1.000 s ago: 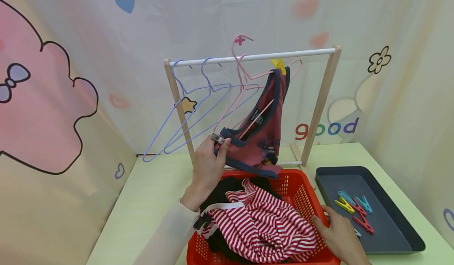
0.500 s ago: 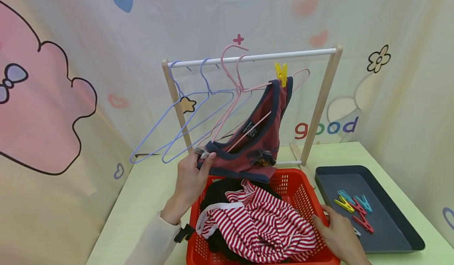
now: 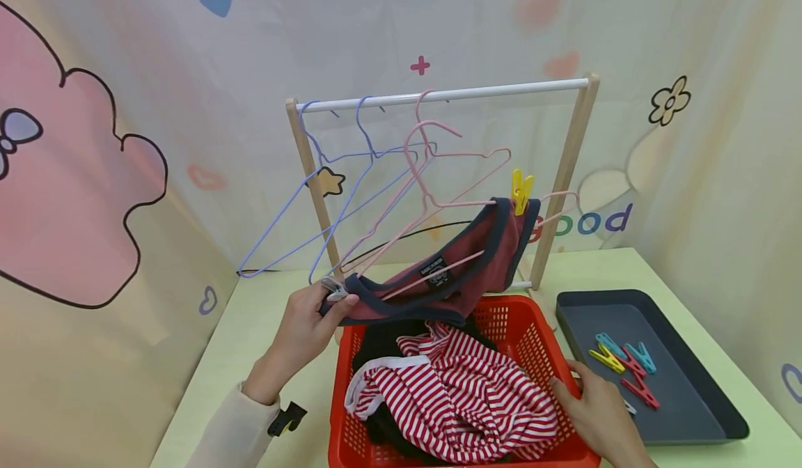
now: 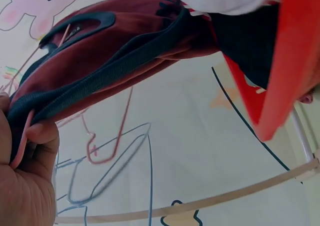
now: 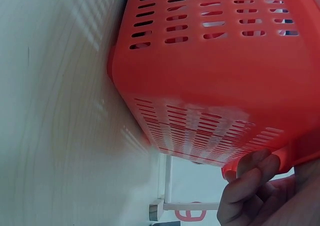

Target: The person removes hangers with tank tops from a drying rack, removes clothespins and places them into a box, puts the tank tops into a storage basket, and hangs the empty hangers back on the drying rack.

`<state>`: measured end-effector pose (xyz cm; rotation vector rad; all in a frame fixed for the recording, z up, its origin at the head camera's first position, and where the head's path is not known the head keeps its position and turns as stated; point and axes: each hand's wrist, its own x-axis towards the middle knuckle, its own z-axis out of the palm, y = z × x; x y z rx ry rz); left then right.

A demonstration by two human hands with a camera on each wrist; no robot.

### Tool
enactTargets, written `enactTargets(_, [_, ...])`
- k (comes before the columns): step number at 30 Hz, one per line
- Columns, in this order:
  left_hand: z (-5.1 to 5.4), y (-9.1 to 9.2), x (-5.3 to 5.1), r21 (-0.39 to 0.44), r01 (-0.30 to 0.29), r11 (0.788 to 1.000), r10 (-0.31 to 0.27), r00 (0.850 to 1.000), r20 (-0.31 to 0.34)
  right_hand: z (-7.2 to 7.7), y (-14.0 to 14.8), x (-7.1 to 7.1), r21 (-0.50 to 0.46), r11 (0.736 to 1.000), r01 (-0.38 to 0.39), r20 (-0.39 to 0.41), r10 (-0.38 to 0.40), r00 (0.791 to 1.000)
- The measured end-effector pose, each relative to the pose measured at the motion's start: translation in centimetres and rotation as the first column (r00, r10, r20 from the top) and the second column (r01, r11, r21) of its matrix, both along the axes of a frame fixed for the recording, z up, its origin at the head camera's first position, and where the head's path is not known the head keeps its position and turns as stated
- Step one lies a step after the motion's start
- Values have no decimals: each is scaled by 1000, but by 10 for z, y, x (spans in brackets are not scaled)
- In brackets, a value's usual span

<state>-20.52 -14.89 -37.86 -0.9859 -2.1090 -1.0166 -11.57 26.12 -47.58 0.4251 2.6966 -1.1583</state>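
Observation:
My left hand (image 3: 303, 329) pinches one shoulder of a maroon tank top (image 3: 510, 252) with dark blue trim, together with the end of the pink hanger (image 3: 425, 193) inside it. A grey clothespin (image 3: 335, 288) sits at that shoulder. On the other shoulder is a yellow clothespin (image 3: 521, 193). The hanger's hook is off the rail, and the top slants above a red basket (image 3: 551, 342). Thumb and curled fingers of my right hand (image 3: 598, 409) grip the basket's right rim; the right wrist view shows the fingers (image 5: 245, 186) bent beneath it. Red-and-white striped clothing (image 3: 464, 391) and black cloth fill the basket.
Behind stands a small rack with a white rail (image 3: 501, 91) and wooden posts. Two blue hangers (image 3: 341, 203) and another pink hanger (image 3: 466, 154) hang there. At right, a dark grey tray (image 3: 683, 391) holds several loose clothespins (image 3: 633, 363).
My left hand has moved left, down and closer, drawing the tank top and its hanger away from the rail. The hanger's hook has dropped below the rail. My right hand stays on the basket.

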Motion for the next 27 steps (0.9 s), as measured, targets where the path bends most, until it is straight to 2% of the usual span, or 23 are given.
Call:
enactTargets(4, [-4,-10,5,-32,26,999,-24,997,74,0,0,0,6,1000,0,3,0,1000])
enactTargets(8, [-5,-17,11,-58,65,996,-54,982,181,-1,0,-1,29,1000,-7,-9,8,1000])
enactTargets(12, [-7,-20,15,-84,99,992,-71,954,291,-2,1,-1,46,999,-9,-19,10,1000])
enactTargets(18, [-13,-23,15,-112,164,980,-99,893,438,-1,0,-2,53,999,-3,-21,4,1000])
enactTargets(20, [-17,-24,12,-121,184,975,-106,875,473,-1,1,-2,57,998,-2,-26,3,1000])
enactTargets(23, [-26,-25,4,-149,203,968,-101,855,509,-1,1,-2,56,998,0,-18,1,1000])
enactTargets(27, [-40,-30,-6,-171,216,961,-92,837,540,-1,2,-3,48,999,2,2,-3,1000])
